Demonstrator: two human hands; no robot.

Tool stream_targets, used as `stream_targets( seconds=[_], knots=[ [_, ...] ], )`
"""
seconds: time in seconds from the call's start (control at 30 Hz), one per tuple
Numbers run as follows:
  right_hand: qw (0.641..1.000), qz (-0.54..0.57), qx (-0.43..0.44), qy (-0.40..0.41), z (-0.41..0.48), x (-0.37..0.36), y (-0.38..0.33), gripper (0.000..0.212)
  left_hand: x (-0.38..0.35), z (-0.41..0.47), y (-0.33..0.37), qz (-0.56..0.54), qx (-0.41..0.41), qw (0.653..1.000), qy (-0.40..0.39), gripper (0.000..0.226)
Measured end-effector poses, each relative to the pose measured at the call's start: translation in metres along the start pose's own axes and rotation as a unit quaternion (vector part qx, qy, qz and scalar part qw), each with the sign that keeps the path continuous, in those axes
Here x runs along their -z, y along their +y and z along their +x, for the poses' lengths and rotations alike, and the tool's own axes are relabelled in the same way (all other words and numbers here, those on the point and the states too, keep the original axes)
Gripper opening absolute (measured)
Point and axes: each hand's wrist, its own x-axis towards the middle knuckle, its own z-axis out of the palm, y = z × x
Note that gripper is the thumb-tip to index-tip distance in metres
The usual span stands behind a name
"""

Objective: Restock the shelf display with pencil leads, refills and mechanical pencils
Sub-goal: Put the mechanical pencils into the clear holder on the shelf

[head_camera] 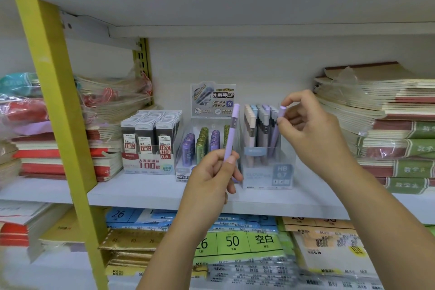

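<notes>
Lilac pencil (231, 129): held in my left hand (211, 172), nearly upright with its cap end up, in front of the tube box (186, 146). My left fingers (229, 160) are curled round its lower barrel, thumb pressed against the side.

Second pencil (275, 135): also lilac, standing tilted in the pencil box (268, 173), at the right end of the row of pencils (256, 125). My right hand (306, 125) pinches its cap between thumb and forefinger; my other right fingers (296, 126) are loosely bent and hold nothing.

Pencil box: clear, marked HB 0.7, on the shelf (153, 192). It holds cream, blue, grey and lilac pencils, all standing cap up.

Tube box: clear, just left of the pencil box, with purple and green lead tubes (202, 141) in rows and a printed card (213, 99) rising at its back.

Case box (150, 165): left of the tube box, packed with grey lead cases (150, 125) marked 0.5.

Notebooks (388, 125): stacked flat at the right end of the shelf; further stacks (47, 155) at the left, behind a yellow post (54, 77).
</notes>
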Motion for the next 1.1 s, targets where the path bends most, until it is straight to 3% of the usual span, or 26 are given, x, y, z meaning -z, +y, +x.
stream_targets(
  seconds=[0.13, 0.3, 0.47, 0.57, 0.67, 0.77, 0.83, 0.9, 1.1],
  knots=[
    [1.000, -0.030, 0.005, -0.005, 0.000, -0.004, 0.003, 0.019, 0.000, 0.000, 0.000, 0.001, 0.002, 1.000, 0.001, 0.022],
    [0.974, -0.221, 0.027, 0.037, 0.003, -0.012, 0.014, 0.031, 0.000, 0.000, 0.000, -0.012, 0.006, 1.000, 0.006, 0.024],
    [0.971, -0.240, -0.005, 0.009, 0.001, -0.014, 0.025, 0.033, 0.000, 0.000, -0.003, -0.014, 0.006, 1.000, 0.007, 0.021],
    [0.981, -0.192, -0.036, -0.006, 0.000, -0.014, 0.026, 0.034, -0.001, 0.001, -0.003, -0.014, 0.003, 1.000, 0.009, 0.021],
    [0.989, -0.145, -0.006, 0.027, -0.002, -0.008, 0.015, 0.036, -0.002, 0.000, -0.002, -0.016, -0.001, 1.000, 0.003, 0.024],
    [1.000, 0.018, -0.012, 0.013, -0.004, -0.002, -0.007, 0.026, -0.004, 0.000, 0.002, -0.012, -0.009, 1.000, -0.010, 0.026],
    [0.984, 0.162, -0.046, -0.055, -0.009, -0.005, -0.026, 0.024, -0.007, 0.001, 0.006, -0.008, -0.016, 1.000, -0.017, 0.025],
    [0.970, 0.219, -0.055, -0.093, -0.014, -0.009, -0.036, 0.030, -0.011, 0.001, 0.007, 0.000, -0.025, 0.999, -0.026, 0.024],
    [0.949, 0.297, -0.092, -0.057, -0.012, -0.004, -0.036, 0.025, -0.022, -0.001, 0.005, 0.066, -0.062, 0.996, -0.007, 0.021]
  ],
)
